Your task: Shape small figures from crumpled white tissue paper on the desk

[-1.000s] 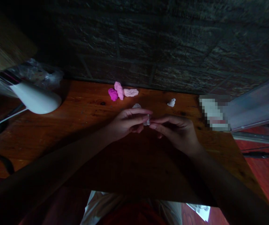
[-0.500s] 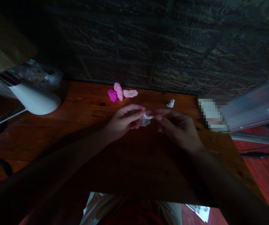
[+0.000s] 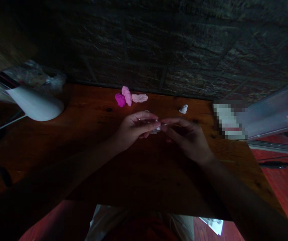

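Over the middle of the table, my left hand (image 3: pixel 134 130) pinches a small piece of white modelling clay (image 3: pixel 157 128) between thumb and fingers. Facing it, my right hand (image 3: pixel 190 139) has thumb and forefinger closed on the right end of the same piece. Fingers cover much of the clay, so its shape is hard to make out. Beyond my hands lie a magenta clay lump (image 3: pixel 120 100), a pink one (image 3: pixel 126 95) and a pale pink one (image 3: pixel 139 98), close together. A small white lump (image 3: pixel 183 109) sits apart, further right.
The wooden table (image 3: pixel 88 110) meets a dark stone-patterned wall (image 3: pixel 144 43). At left stand a white lamp base (image 3: pixel 38 103) with a cord and a crumpled clear plastic bag (image 3: pixel 48 80). A blurred-out packet (image 3: pixel 229 120) lies at right beside a translucent panel (image 3: pixel 272 107).
My hands have drawn closer together, the right moving slightly left. The white clay between them now shows less, more covered by fingers. The lumps on the table have stayed in place.
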{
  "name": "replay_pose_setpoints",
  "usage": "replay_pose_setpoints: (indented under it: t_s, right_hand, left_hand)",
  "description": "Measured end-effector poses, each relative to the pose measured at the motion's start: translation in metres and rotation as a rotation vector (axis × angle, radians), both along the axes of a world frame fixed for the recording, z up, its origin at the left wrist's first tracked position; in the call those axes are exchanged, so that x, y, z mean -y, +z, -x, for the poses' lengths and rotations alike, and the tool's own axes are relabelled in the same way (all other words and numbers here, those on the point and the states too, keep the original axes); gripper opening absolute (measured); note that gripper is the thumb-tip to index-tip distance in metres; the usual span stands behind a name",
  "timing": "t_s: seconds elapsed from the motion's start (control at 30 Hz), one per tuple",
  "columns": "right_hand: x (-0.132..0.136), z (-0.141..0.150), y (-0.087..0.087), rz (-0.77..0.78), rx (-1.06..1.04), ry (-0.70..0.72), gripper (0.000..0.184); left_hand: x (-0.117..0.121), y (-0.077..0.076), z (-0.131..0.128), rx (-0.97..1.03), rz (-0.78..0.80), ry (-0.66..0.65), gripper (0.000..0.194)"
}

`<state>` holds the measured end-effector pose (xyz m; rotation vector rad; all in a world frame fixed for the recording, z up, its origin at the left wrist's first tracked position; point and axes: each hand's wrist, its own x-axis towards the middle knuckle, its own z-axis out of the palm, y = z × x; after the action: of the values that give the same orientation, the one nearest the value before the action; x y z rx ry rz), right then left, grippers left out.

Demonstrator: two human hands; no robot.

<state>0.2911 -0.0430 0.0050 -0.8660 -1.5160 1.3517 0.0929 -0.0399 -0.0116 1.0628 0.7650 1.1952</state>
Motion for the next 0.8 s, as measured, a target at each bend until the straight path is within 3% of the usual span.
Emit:
replay_pose_setpoints:
  t_s: [0.3,0.53,0.8]
  right_hand:
    - [0.000,-0.002,0.002,0.008,0.024,-0.047,0.014]
    - [0.000,-0.002,0.003,0.045,0.048,0.018,0.018]
    - [-0.003,-0.003,0.003,0.062,0.019,-0.056,0.016]
  left_hand:
    - [-0.001,-0.004,0.002,-0.002,0.027,0.001,0.026]
    - [0.002,0.004,0.001,0.046,0.020,-0.084,0.029]
    - [0.003,0.009,0.001,-0.015,-0.044,-0.072,0.024]
